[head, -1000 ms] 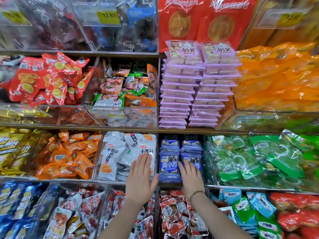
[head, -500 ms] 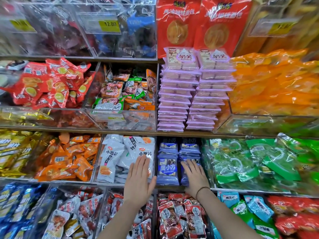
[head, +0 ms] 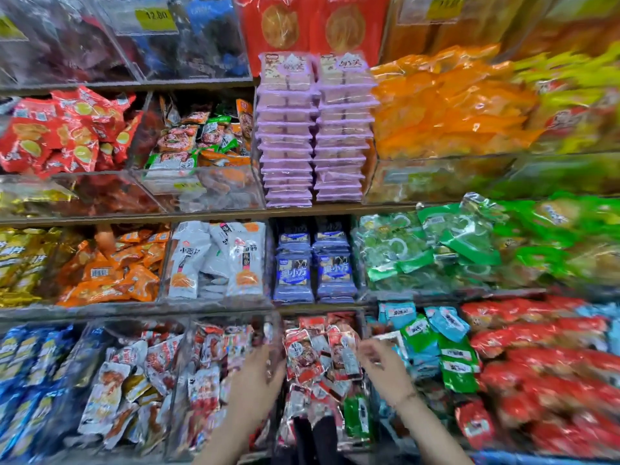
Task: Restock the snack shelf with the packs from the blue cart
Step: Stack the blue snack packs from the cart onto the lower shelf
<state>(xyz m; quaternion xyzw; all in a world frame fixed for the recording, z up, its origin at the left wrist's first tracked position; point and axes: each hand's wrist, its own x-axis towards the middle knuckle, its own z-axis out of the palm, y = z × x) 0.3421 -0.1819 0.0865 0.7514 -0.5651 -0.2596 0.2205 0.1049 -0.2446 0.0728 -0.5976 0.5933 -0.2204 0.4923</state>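
The snack shelf fills the view. Two stacks of blue packs (head: 313, 275) stand upright in the middle bin of the second shelf from the bottom. Below them lies a bin of red and silver packs (head: 318, 355). My left hand (head: 256, 380) is in front of that bin's left clear divider, fingers relaxed, holding nothing that I can see. My right hand (head: 382, 365) hovers at the bin's right side with loosely bent fingers; the blur hides whether it pinches anything. The blue cart is out of view.
White packs (head: 218, 260) sit left of the blue stacks, green packs (head: 432, 246) to their right. Purple packs (head: 317, 129) are stacked above. Clear acrylic dividers (head: 271, 333) separate the bins. Teal and green packs (head: 432, 344) lie right of my right hand.
Both hands have dropped from the blue packs down to the red and silver pack bin. The blue packs now stand untouched. The camera has moved and the picture is blurred.
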